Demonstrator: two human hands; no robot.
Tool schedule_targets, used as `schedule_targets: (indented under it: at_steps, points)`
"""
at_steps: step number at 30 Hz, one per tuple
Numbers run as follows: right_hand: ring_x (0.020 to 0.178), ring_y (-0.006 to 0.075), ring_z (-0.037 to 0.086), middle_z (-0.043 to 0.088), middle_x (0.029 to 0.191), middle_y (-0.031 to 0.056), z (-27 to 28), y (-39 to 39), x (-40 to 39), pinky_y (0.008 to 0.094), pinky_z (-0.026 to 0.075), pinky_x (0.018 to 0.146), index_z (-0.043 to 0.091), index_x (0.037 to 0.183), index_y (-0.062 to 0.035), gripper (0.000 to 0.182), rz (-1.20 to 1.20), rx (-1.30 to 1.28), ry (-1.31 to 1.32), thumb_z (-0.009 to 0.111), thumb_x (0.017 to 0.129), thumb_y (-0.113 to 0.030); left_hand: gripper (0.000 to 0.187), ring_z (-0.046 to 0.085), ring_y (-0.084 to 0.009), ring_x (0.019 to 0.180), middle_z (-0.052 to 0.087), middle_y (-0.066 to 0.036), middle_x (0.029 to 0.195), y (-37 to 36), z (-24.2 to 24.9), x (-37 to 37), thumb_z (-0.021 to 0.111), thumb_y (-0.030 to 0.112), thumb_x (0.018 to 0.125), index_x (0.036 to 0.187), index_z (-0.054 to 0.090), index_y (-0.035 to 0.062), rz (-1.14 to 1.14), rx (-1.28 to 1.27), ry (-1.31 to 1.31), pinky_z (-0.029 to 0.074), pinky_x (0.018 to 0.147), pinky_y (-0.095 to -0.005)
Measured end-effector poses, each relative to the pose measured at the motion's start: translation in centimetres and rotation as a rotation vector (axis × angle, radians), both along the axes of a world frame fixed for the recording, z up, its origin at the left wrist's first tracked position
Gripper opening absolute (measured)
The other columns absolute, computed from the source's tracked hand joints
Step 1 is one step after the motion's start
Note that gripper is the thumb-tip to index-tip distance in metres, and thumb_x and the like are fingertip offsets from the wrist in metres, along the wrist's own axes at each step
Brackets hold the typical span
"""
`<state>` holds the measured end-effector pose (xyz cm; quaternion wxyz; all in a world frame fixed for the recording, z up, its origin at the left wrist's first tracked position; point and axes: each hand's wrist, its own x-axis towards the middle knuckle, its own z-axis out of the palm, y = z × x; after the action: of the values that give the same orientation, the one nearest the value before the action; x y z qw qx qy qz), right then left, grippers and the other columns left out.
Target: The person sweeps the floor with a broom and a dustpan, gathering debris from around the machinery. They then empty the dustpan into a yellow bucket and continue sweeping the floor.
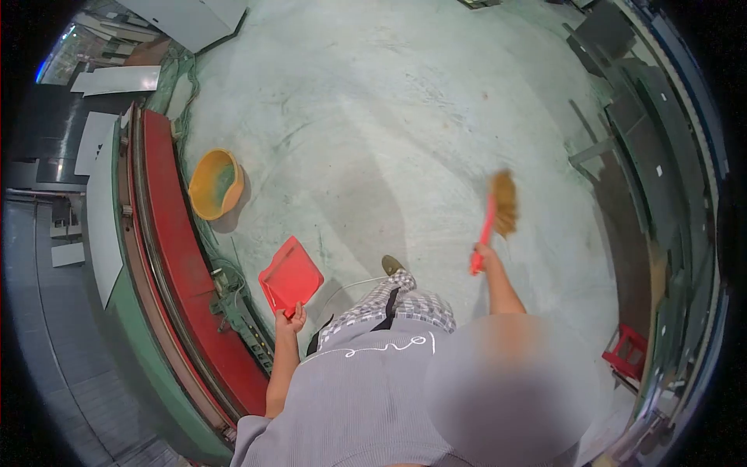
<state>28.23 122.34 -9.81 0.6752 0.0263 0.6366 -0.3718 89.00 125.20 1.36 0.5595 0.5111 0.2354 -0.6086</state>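
Note:
A red dustpan is in my left hand, its handle gripped and its pan pointing forward, held above the floor at my left side. On the other side, my right hand is wrapped round the pink-red handle of a hand brush. The brush's brown bristles face right and look slightly blurred. Brush and dustpan are well apart, with my body and one dark shoe between them.
A yellow basin stands on the pale floor, front left. Along the left runs a long red and green machine with metal sheets on it. Dark panels line the right, near a red stool. A pale cabinet is far left.

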Motion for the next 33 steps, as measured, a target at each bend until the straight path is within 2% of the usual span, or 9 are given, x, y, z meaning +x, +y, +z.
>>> schedule_targets:
  at_steps: [1, 3, 8, 11, 15, 23, 25, 27, 33]
  points:
    - [0.038, 0.0225, 0.042, 0.040, 0.046, 0.0051, -2.3, -1.9, 2.8, 0.0422, 0.039, 0.036, 0.043, 0.065, -0.0073, 0.011, 0.110, 0.001, 0.144, 0.049, 0.069, -0.016, 0.032, 0.059, -0.0273, 0.076, 0.056, -0.018, 0.090, 0.7, 0.3, 0.0, 0.040, 0.024, 0.072, 0.097, 0.039, 0.0036, 0.006, 0.001, -0.003, 0.041, 0.073, -0.0406]
    - [0.038, 0.0216, 0.045, 0.041, 0.047, 0.0060, 2.7, -3.8, 9.8, 0.0382, 0.040, 0.034, 0.043, 0.078, -0.0039, 0.015, 0.299, -0.206, 0.358, 0.048, 0.068, -0.013, 0.031, 0.058, -0.0287, 0.074, 0.056, -0.019, 0.086, 1.9, 1.0, -0.4, 0.040, 0.023, 0.072, 0.096, 0.038, 0.0034, 0.092, 0.097, 0.012, 0.042, 0.073, -0.0424]
    - [0.034, 0.0128, 0.040, 0.040, 0.047, 0.0032, 12.1, -7.5, 15.2, 0.0249, 0.035, 0.029, 0.029, 0.098, -0.0066, 0.034, 0.658, -0.359, 0.013, 0.046, 0.068, -0.005, 0.029, 0.058, -0.0307, 0.072, 0.053, -0.018, 0.083, 6.9, 1.7, -1.7, 0.041, 0.021, 0.072, 0.093, 0.035, 0.0028, 0.245, 0.063, 0.034, 0.043, 0.072, -0.0453]
    - [0.037, 0.0079, 0.036, 0.037, 0.049, -0.0008, 15.3, -8.5, 15.4, 0.0211, 0.034, 0.031, 0.030, 0.104, -0.0090, 0.036, 0.633, -0.329, -0.332, 0.045, 0.072, -0.007, 0.028, 0.058, -0.0302, 0.071, 0.052, -0.017, 0.085, 9.1, 1.2, -1.7, 0.042, 0.022, 0.072, 0.093, 0.036, 0.0039, 0.161, -0.140, -0.063, 0.043, 0.072, -0.0452]
    - [0.039, 0.0053, 0.034, 0.036, 0.051, -0.0025, 18.3, -6.7, 14.3, 0.0182, 0.033, 0.034, 0.030, 0.117, -0.0118, 0.043, 0.806, -0.453, -0.274, 0.044, 0.077, -0.009, 0.025, 0.058, -0.0288, 0.071, 0.054, -0.015, 0.083, 8.7, -6.0, 1.5, 0.040, 0.026, 0.074, 0.091, 0.039, 0.0068, 0.040, -0.170, -0.112, 0.045, 0.069, -0.0435]
    - [0.040, 0.0040, 0.037, 0.041, 0.058, 0.0019, 23.9, -1.2, 4.4, 0.0152, 0.035, 0.033, 0.027, 0.121, -0.0143, 0.050, 0.529, -0.399, -0.055, 0.048, 0.076, -0.009, 0.031, 0.059, -0.0261, 0.070, 0.055, -0.015, 0.083, 10.1, -2.5, -1.2, 0.036, 0.035, 0.078, 0.093, 0.040, 0.0078, 0.535, 0.096, 0.126, 0.045, 0.069, -0.0407]
    - [0.041, 0.0040, 0.038, 0.042, 0.058, 0.0025, 24.9, -1.4, 1.5, 0.0146, 0.036, 0.033, 0.034, 0.111, -0.0113, 0.039, 0.400, -0.387, 0.007, 0.049, 0.075, -0.010, 0.032, 0.058, -0.0262, 0.071, 0.055, -0.015, 0.083, 11.1, -0.1, -2.0, 0.036, 0.035, 0.079, 0.096, 0.040, 0.0080, 0.641, 0.073, 0.155, 0.044, 0.070, -0.0406]
    - [0.041, 0.0048, 0.040, 0.043, 0.058, 0.0031, 24.0, -2.8, -1.8, 0.0150, 0.039, 0.034, 0.038, 0.078, -0.0081, 0.016, 0.192, -0.288, -0.082, 0.052, 0.073, -0.012, 0.034, 0.057, -0.0261, 0.077, 0.055, -0.015, 0.084, 12.7, 1.8, -1.9, 0.036, 0.034, 0.079, 0.102, 0.039, 0.0092, 0.667, -0.065, 0.333, 0.043, 0.073, -0.0404]
    - [0.038, 0.0072, 0.039, 0.037, 0.046, -0.0013, 30.5, -10.7, -8.9, 0.0198, 0.037, 0.032, 0.036, 0.057, -0.0085, 0.019, -0.169, -0.085, -0.385, 0.048, 0.072, -0.011, 0.037, 0.055, -0.0253, 0.083, 0.055, -0.017, 0.089, 17.8, 11.7, -3.4, 0.035, 0.031, 0.078, 0.101, 0.039, 0.0024, 0.819, -0.199, 0.439, 0.042, 0.076, -0.0397]
